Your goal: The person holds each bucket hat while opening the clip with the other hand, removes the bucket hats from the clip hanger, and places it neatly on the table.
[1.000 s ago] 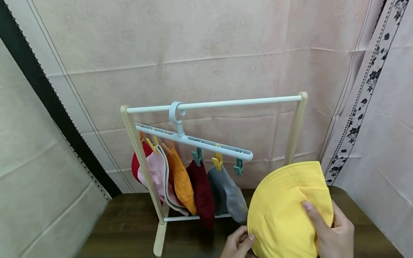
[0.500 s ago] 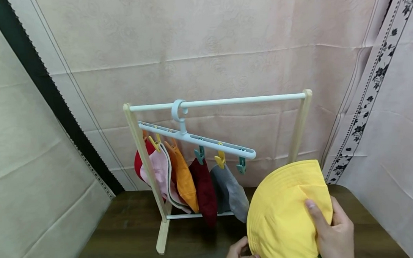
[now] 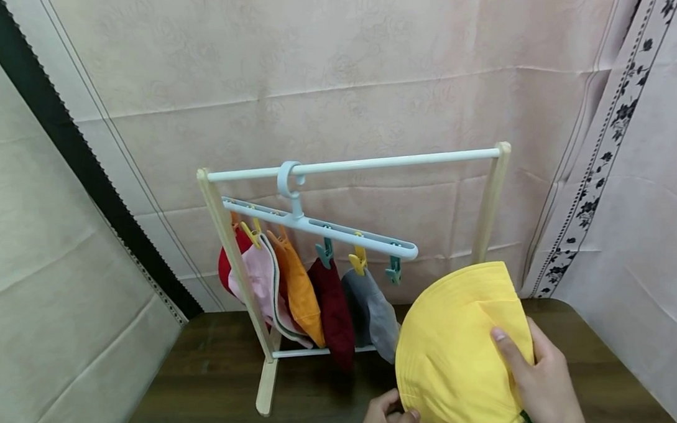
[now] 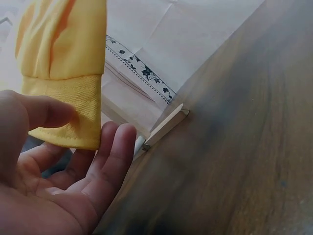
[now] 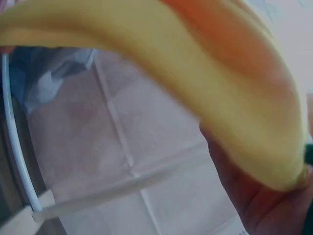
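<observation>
A yellow bucket hat (image 3: 457,352), folded flat, is held up in front of the rack's right half. My right hand (image 3: 545,380) grips its right side, thumb across the front and fingers behind. At the lower left edge my left hand (image 3: 390,415) pinches the brim; the left wrist view shows the thumb on the stitched brim (image 4: 88,112) and fingers beneath. A pale blue clip hanger (image 3: 321,226) hangs from the rack's top bar (image 3: 396,160). Its rightmost teal clip (image 3: 393,271) holds nothing, just above and left of the hat.
Other clips hold a red piece, a pink hat (image 3: 260,274), an orange hat (image 3: 302,297), a dark red hat (image 3: 332,311) and a grey hat (image 3: 374,312). The wooden-legged rack (image 3: 487,204) stands on a dark wooden table (image 3: 209,381). Pale cloth (image 3: 344,62) forms the backdrop.
The yellow hat and my right hand have shifted slightly left. My left hand has slid down along the brim. The hanger and its clipped pieces stay as they were.
</observation>
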{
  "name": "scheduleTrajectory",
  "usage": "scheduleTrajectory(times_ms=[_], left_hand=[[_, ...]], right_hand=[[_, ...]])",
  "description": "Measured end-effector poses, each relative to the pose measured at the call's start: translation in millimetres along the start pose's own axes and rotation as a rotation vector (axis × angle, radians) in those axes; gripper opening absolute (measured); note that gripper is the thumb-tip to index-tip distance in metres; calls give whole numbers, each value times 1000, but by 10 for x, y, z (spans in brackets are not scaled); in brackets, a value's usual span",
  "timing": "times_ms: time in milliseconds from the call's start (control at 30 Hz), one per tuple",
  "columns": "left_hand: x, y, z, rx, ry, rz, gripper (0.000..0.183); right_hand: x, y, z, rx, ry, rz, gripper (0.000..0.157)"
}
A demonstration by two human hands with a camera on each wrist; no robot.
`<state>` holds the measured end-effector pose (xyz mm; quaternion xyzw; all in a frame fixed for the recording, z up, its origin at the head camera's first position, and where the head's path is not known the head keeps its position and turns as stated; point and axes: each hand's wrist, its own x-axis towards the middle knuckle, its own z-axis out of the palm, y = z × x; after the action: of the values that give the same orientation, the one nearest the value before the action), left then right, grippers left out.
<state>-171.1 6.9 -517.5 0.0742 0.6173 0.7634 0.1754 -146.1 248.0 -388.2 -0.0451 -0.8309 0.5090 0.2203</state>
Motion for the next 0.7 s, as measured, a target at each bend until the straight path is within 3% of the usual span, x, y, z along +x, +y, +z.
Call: scheduleTrajectory(times_ms=[133, 267, 367, 567, 700], left_hand=[[-13, 4, -12, 12, -36, 3, 28], [-26, 20, -18, 30, -67, -6, 30], [-31, 26, -16, 53, -71, -3, 32], [1, -18, -10, 132, -34, 43, 29], [40, -64, -10, 205, 7, 73, 27]], right_hand=[[17, 60, -118, -6, 11, 27, 34], [24, 129, -239, -82, 11, 41, 36], [41, 197, -283, -172, 48, -15, 31], [96, 337, -258, -308, 137, -203, 25], [125, 368, -212, -371, 153, -229, 25]])
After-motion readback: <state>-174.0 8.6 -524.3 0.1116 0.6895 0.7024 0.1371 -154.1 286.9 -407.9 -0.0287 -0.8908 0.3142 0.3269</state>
